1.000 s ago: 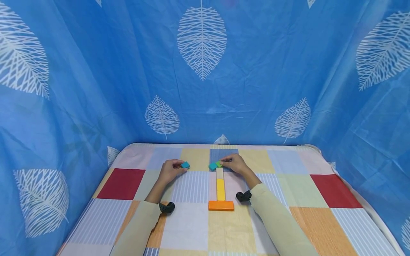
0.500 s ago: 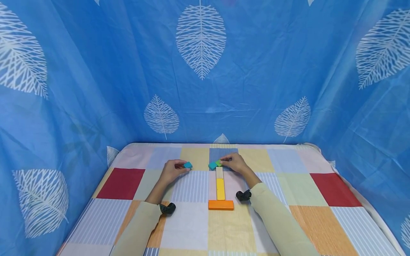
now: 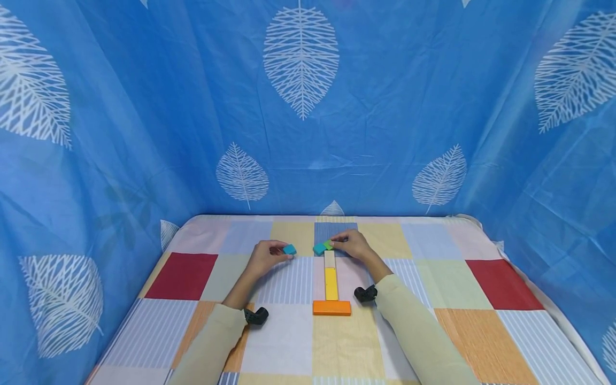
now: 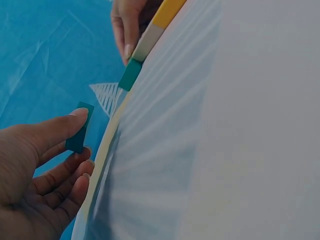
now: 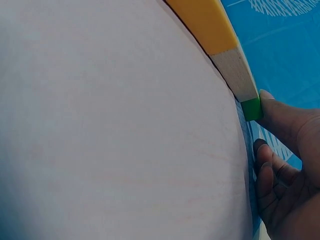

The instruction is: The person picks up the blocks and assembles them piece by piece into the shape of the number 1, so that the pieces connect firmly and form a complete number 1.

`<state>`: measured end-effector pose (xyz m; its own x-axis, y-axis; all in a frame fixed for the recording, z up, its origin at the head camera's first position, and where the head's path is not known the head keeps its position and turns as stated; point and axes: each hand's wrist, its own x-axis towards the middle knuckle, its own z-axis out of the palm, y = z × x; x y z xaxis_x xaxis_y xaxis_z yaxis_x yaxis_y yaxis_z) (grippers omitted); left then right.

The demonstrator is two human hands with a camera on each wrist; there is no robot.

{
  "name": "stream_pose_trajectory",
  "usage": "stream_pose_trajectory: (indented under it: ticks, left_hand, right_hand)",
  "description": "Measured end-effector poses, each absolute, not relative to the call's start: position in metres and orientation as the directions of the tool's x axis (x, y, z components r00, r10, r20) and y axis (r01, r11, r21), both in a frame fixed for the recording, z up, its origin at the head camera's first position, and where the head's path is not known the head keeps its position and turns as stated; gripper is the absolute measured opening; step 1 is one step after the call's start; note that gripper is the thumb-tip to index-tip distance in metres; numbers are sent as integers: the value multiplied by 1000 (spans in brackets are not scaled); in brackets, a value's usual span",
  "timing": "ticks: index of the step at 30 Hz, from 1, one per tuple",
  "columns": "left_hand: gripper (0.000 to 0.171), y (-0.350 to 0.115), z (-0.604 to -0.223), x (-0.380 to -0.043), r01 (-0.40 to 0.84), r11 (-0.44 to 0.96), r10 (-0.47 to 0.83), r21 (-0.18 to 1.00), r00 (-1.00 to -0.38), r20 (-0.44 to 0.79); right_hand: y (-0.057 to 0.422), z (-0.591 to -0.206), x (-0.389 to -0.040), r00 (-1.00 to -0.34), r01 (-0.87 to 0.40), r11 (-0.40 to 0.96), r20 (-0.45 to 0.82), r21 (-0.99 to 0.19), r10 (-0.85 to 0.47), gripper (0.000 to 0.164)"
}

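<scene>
My left hand (image 3: pixel 266 259) pinches a small blue-teal block (image 3: pixel 289 249) between thumb and fingers; the left wrist view shows this block (image 4: pixel 80 127) tilted, with the other fingers loosely bent beneath. To its right, my right hand (image 3: pixel 353 245) holds a small green block (image 3: pixel 328 245) at the far end of a row. In the right wrist view the thumb lies against the green block (image 5: pixel 251 109). A second teal block (image 3: pixel 320 248) sits angled at the green one's left. Toward me run a pale wood block (image 3: pixel 329 259), a yellow block (image 3: pixel 331 284) and an orange block (image 3: pixel 332 308) set crosswise.
A patchwork cloth (image 3: pixel 279 342) covers the table. Blue curtains (image 3: pixel 375 117) with white leaf prints stand behind and on both sides. Black devices sit at the left wrist (image 3: pixel 256 316) and the right wrist (image 3: pixel 366 293).
My left hand has moved a little to the right with its teal block, closer to the row. My right hand and the blocks in the row have stayed in place.
</scene>
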<state>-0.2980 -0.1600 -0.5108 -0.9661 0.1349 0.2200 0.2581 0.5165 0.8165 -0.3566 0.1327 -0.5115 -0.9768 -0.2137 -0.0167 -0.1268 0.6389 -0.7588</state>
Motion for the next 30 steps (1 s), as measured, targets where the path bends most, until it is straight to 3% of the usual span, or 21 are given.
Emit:
stream_pose_trajectory:
  ticks: [30]
  left_hand:
    - [28, -112, -511, -306, 325, 557, 274, 764, -941, 200]
  right_hand:
    - [132, -513, -356, -976, -146, 646, 4, -749, -217, 25]
